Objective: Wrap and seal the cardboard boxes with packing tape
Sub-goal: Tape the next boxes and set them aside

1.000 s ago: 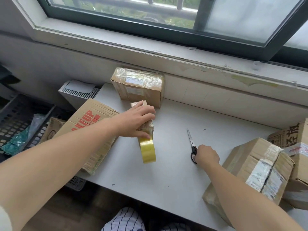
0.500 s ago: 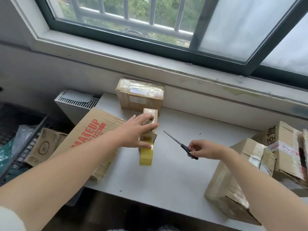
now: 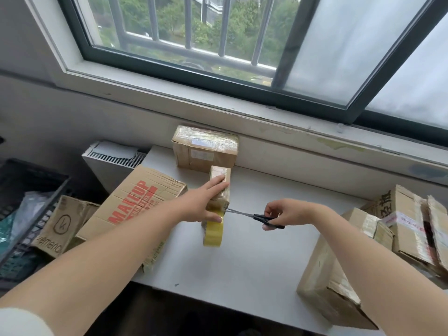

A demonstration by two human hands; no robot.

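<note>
- The small brown cardboard box (image 3: 219,187) stands near the white tabletop's (image 3: 254,263) back left corner. It looks light and stiff, its taped skin likely slippery, so gripping its ends seems best.
- The left hand (image 3: 202,203) clasps it; the right hand (image 3: 284,212) grips black-handled scissors (image 3: 260,217) beside the yellowish tape roll (image 3: 213,231).
- A leaning brown carton (image 3: 135,202) reads "MAKEUP".

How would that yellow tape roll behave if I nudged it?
The tape roll stands on its rim on the table, so a nudge would probably send it rolling or tip it flat. It looks like a thick, stiff ring, likely firm to grip. A strip seems to tether it to the small box under the left hand, which may check it.
</note>
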